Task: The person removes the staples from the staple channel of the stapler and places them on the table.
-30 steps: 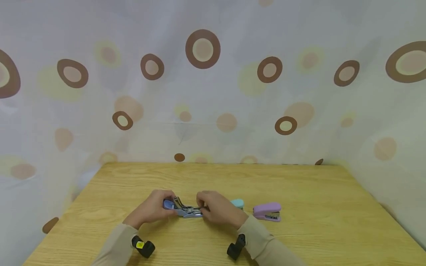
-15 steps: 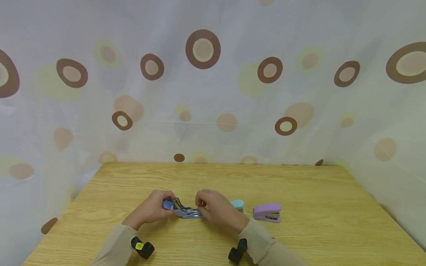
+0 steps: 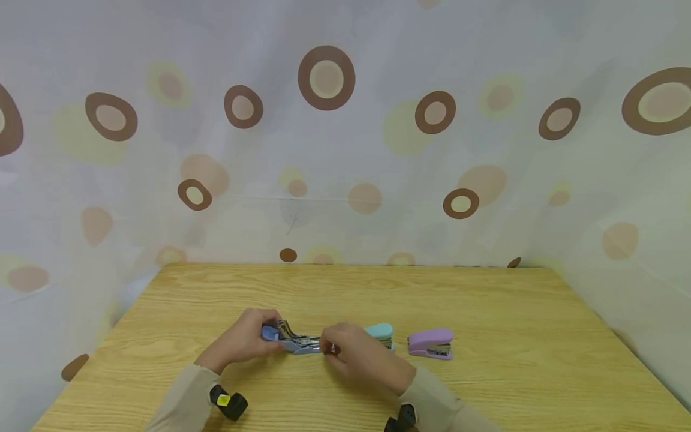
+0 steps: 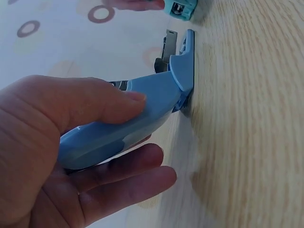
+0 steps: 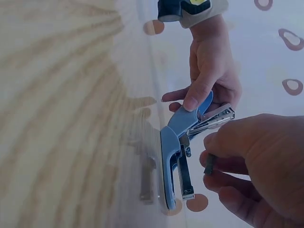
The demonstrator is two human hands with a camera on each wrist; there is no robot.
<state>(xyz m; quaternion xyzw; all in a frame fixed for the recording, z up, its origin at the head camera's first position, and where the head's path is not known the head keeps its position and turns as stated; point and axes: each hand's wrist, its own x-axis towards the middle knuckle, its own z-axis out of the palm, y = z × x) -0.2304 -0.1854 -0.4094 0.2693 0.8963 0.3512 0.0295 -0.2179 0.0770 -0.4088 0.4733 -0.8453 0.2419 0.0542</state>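
Observation:
A blue stapler is folded wide apart, its base on the wooden table and its metal magazine exposed along the base. My left hand grips the raised top cover, thumb on one side. A metal piece sticks up at an angle from the hinge area. Between thumb and fingertips my right hand pinches a short strip of staples, held beside the magazine and apart from it in the right wrist view.
A teal stapler stands just behind the right hand, partly hidden by it. Farther right is a purple stapler. A patterned curtain rises along the table's back and sides.
My right hand has drawn slightly right and toward me, away from the magazine end. My left hand keeps its grip on the blue stapler, almost still.

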